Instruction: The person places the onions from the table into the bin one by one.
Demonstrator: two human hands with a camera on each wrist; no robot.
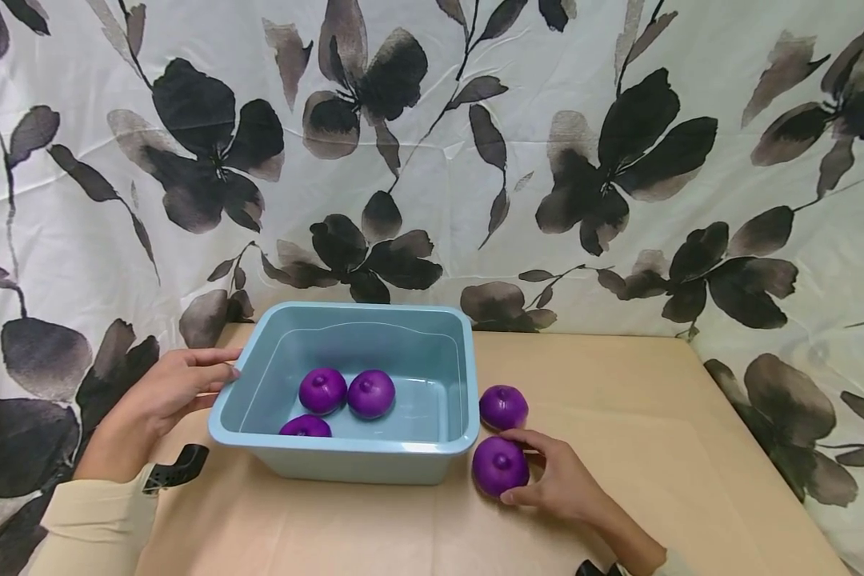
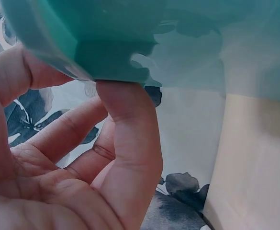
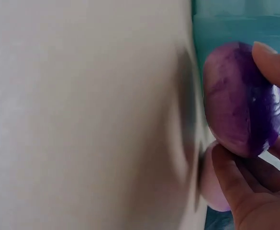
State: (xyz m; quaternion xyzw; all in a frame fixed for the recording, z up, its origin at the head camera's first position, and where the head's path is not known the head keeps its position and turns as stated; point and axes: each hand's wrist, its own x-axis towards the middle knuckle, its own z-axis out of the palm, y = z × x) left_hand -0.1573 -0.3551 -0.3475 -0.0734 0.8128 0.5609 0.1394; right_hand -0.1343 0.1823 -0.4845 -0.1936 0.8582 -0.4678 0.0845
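Observation:
A light blue plastic tub (image 1: 360, 460) stands on the table. Inside it lie three glossy purple onion-like balls (image 1: 371, 394), each squat and round; the front wall partly hides one. My left hand (image 1: 176, 388) pinches the tub's left rim between thumb and fingers, which the left wrist view shows close up against the rim (image 2: 82, 67). To the right of the tub, my right hand (image 1: 558, 476) grips another purple onion-like ball (image 1: 500, 466) by its sides, nub facing up. Just behind that one sits a further purple ball (image 1: 503, 407), close to the tub's right wall.
A tan covering lies over the table (image 1: 605, 384). White cloth with dark flowers (image 1: 475, 200) hangs behind the table and along its sides. Black bands (image 1: 176, 468) circle the wrists by the light sleeves.

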